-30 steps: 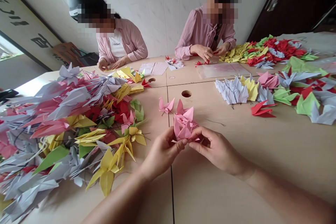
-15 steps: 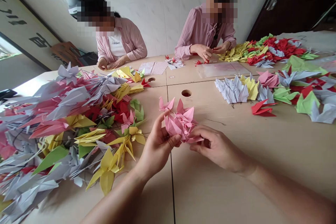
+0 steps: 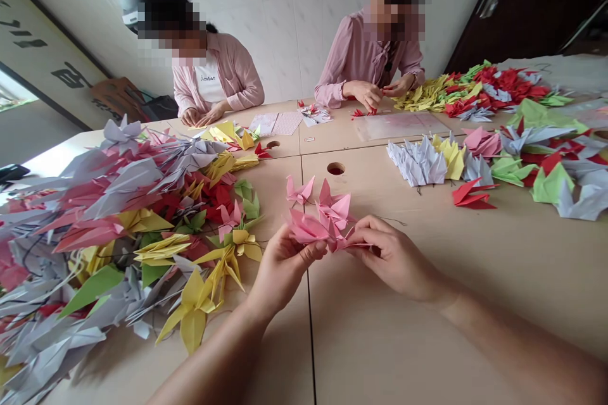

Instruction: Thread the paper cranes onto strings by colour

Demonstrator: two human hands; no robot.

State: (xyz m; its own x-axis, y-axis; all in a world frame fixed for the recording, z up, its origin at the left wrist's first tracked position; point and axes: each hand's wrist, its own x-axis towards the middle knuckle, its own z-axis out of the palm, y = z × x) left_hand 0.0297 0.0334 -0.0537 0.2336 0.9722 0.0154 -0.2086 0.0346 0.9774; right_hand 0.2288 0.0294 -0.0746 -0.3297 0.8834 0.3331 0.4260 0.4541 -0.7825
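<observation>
1. Pink origami crane point(image 3: 306, 228), one, is held low over the table point(image 3: 456, 329), between the two hands. The left hand point(image 3: 280, 269) pinches its left side between thumb and fingers; the right hand point(image 3: 396, 259) closes its fingertips narrowly on the right edge.

2. Half a second ago the left index finger stood raised behind the paper; now it is lowered, and the paper leans flatter and farther left. I take it that the folds are being worked into shape, not finished.

3. On the left spreads a mixed crane heap point(image 3: 118, 190) in grey-white, pink, yellow, green and red, too tangled to count.

4. Just beyond the hands I count two more pink cranes point(image 3: 299, 190); the nearer is partly hidden, and I cannot tell whether it touches the held one. One dark thread point(image 3: 396, 222) lies to their right.

5. Farther right: one separate red crane point(image 3: 474, 195), then a packed grey-white row point(image 3: 418, 163), overlapping too much to count.

6. Across the table sit two co-workers point(image 3: 223, 73), bent over their hands.
</observation>
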